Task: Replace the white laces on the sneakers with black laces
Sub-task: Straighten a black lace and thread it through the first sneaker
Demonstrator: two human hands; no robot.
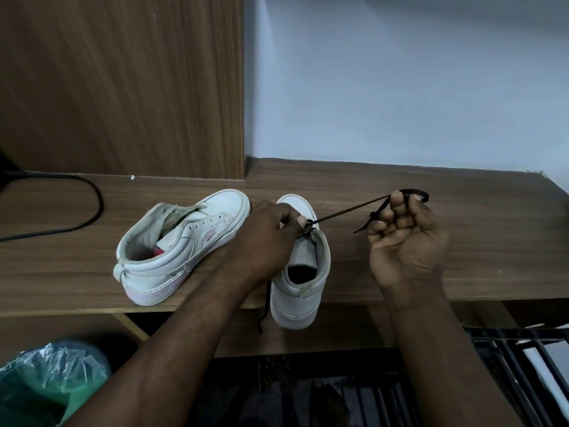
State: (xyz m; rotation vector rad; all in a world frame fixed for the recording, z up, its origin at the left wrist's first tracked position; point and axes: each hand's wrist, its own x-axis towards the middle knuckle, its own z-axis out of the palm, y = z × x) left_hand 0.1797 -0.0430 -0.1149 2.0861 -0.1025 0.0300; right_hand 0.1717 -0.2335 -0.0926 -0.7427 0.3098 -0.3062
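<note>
Two white high-top sneakers stand on a wooden table [462, 241]. The left sneaker [181, 245] has no lace and tilts with its toe to the far right. The right sneaker [303, 272] points away from me, its heel over the front edge. My left hand [264, 238] rests on its eyelet area, fingers pinching at the black lace [348, 211] there. That lace runs taut up and right to my right hand [406, 238], which grips it with curled fingers. Another end of the black lace [265, 303] hangs down beside the heel.
A black cable [92, 204] curves over the table's left part. A wooden panel [123, 87] rises behind on the left, a pale wall [400, 81] on the right. A bin with a clear plastic liner [46, 374] stands below left. A black metal rack [523, 349] is below right.
</note>
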